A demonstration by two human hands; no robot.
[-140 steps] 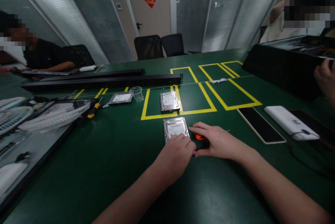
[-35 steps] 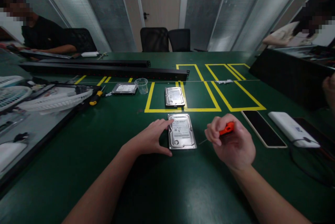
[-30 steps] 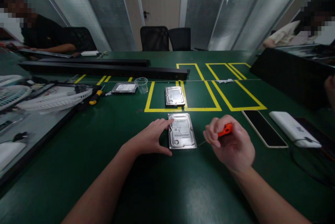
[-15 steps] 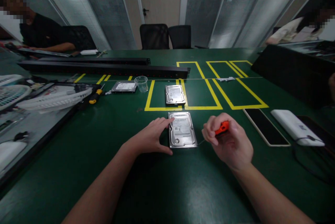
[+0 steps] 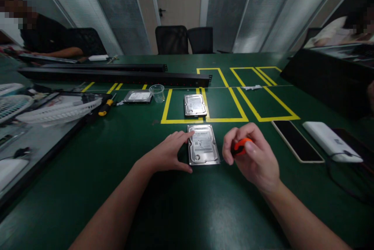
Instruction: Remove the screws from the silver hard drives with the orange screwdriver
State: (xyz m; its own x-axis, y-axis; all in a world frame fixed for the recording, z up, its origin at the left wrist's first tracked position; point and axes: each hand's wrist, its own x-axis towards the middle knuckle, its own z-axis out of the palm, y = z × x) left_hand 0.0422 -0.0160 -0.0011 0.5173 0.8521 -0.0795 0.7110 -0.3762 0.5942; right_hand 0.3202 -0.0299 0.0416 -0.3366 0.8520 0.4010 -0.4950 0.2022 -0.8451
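A silver hard drive (image 5: 203, 145) lies label side up on the green table in front of me. My left hand (image 5: 171, 148) steadies it from the left, index finger on its upper left edge and thumb by the near left corner. My right hand (image 5: 253, 155) is closed around a screwdriver (image 5: 244, 145) with an orange and black handle, just right of the drive. Its shaft is barely visible, towards the drive's near right corner. Beyond the near drive, a second hard drive (image 5: 195, 105) lies within yellow tape lines.
A third hard drive (image 5: 138, 96), a clear plastic cup (image 5: 157, 93) and a yellow-black screwdriver (image 5: 105, 108) are at left. Rackets (image 5: 61, 111) lie on a tray. Long black bars (image 5: 117, 77) lie behind. A phone (image 5: 297, 141) and white power bank (image 5: 331, 141) are at right. Two people sit opposite.
My right hand has turned the screwdriver handle in its fingers and shifted slightly left. My left hand and the hard drive stay in place.
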